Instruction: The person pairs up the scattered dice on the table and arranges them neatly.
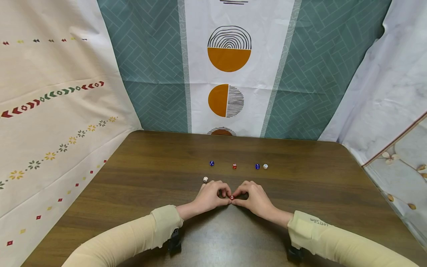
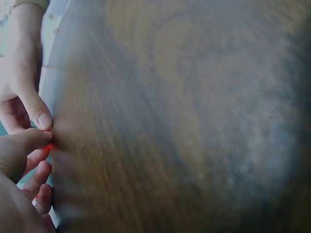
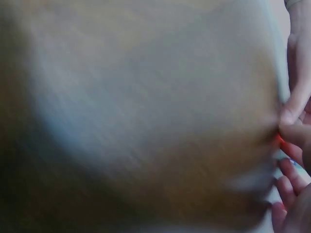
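Note:
A small red die with white pips sits between my two hands at the middle of the table. My left hand pinches it from the left with thumb and index finger. From the right, my right hand pinches the same die, its fingertips meeting those of the left. Only a red sliver of the die shows in each wrist view, mostly covered by fingers. Just behind the left hand's knuckles lies a white die.
Farther back on the brown wooden table lie a blue die, another red die, a second blue die and another white die, roughly in a row. Patterned cloths hang around the table's back and sides.

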Available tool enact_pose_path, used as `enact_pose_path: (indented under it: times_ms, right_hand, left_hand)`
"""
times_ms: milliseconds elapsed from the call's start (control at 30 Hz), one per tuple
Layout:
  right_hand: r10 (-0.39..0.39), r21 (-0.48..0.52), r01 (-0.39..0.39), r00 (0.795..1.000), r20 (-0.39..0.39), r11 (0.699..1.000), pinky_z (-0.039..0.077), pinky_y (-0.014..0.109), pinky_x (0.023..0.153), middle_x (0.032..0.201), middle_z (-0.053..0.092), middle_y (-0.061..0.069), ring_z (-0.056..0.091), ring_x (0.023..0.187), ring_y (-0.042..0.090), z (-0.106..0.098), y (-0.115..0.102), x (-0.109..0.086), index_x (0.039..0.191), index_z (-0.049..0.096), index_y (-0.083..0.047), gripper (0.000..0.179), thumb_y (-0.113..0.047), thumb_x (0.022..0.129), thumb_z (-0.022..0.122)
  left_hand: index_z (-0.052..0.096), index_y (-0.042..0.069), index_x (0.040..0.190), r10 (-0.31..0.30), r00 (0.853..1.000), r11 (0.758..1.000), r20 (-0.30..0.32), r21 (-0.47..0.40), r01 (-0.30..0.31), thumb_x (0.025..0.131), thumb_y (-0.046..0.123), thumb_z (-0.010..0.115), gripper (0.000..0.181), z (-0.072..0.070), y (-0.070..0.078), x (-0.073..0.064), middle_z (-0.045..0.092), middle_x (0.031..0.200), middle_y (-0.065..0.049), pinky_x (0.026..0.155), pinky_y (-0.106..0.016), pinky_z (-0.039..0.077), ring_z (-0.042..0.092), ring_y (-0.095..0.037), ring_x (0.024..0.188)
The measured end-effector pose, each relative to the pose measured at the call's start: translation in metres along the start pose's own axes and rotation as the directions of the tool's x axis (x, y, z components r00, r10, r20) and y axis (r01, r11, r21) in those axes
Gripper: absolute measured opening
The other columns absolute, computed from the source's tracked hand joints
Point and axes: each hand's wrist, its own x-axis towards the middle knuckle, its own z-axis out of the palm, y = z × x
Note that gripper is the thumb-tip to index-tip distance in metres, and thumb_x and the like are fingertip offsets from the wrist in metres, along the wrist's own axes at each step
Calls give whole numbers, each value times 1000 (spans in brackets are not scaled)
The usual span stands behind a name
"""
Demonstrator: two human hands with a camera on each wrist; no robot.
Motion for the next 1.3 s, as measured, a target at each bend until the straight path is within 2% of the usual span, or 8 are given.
enact_pose_path:
  times_ms: [100,200,300,433,600,800,933,1300]
  right_hand:
    - [-25,17,23,992,126,1000,45,21,74,90,68,-8,58,84,11,-15,3,7,93,77,-23,16,-30,79,83]
    - [-51,45,41,964,260,998,50,24,76,95,69,-3,61,85,13,-35,8,20,99,76,-17,20,-26,81,81]
    - [-57,44,46,951,305,998,54,28,78,99,70,0,64,88,14,-54,14,35,101,75,-14,19,-22,84,78]
    - [-33,41,24,970,242,999,56,31,78,102,73,6,66,88,15,-66,24,56,106,74,-9,21,-20,87,76]
    - [24,54,-31,993,119,998,56,34,78,103,73,10,66,87,18,-60,41,79,117,70,-6,30,-18,89,74]
    - [105,77,-111,991,79,991,55,35,80,104,72,8,67,91,20,-40,56,95,126,67,-8,38,-20,90,73]
    - [141,80,-146,988,65,986,54,32,74,100,72,8,67,88,18,-31,60,97,121,70,-9,35,-20,89,74]
    - [165,54,-164,986,-16,985,50,28,68,95,69,8,62,81,17,-19,56,98,99,78,-13,14,-18,87,76]
  left_hand:
    - [70,27,82,-5,1000,1000,11,-9,5,80,29,82,12,1,1,0,62,77,9,68,-28,31,48,-7,71]
    - [70,27,82,-6,1000,1000,14,-14,6,79,30,81,12,1,1,1,62,77,9,68,-28,30,48,-7,72]
    - [70,27,81,-1,1000,1000,5,-10,1,79,30,82,13,1,0,2,62,76,9,67,-27,32,51,-8,72]
    - [69,28,81,3,1000,1000,5,2,-3,79,31,82,13,1,-2,2,63,76,9,65,-25,34,53,-6,71]
    - [70,29,81,0,1000,1000,12,-1,0,79,32,82,13,2,-2,2,63,77,10,66,-26,33,52,-6,71]
    - [70,30,81,8,1000,1000,2,7,-8,79,32,82,12,2,-2,2,62,76,11,65,-25,34,53,-6,69]
    - [70,29,81,9,1000,1000,2,8,-9,79,33,82,12,1,-1,2,62,76,11,65,-25,34,52,-6,70]
    - [70,29,82,4,1000,1000,8,9,-5,79,33,81,13,1,-1,2,62,77,10,65,-25,34,49,-5,69]
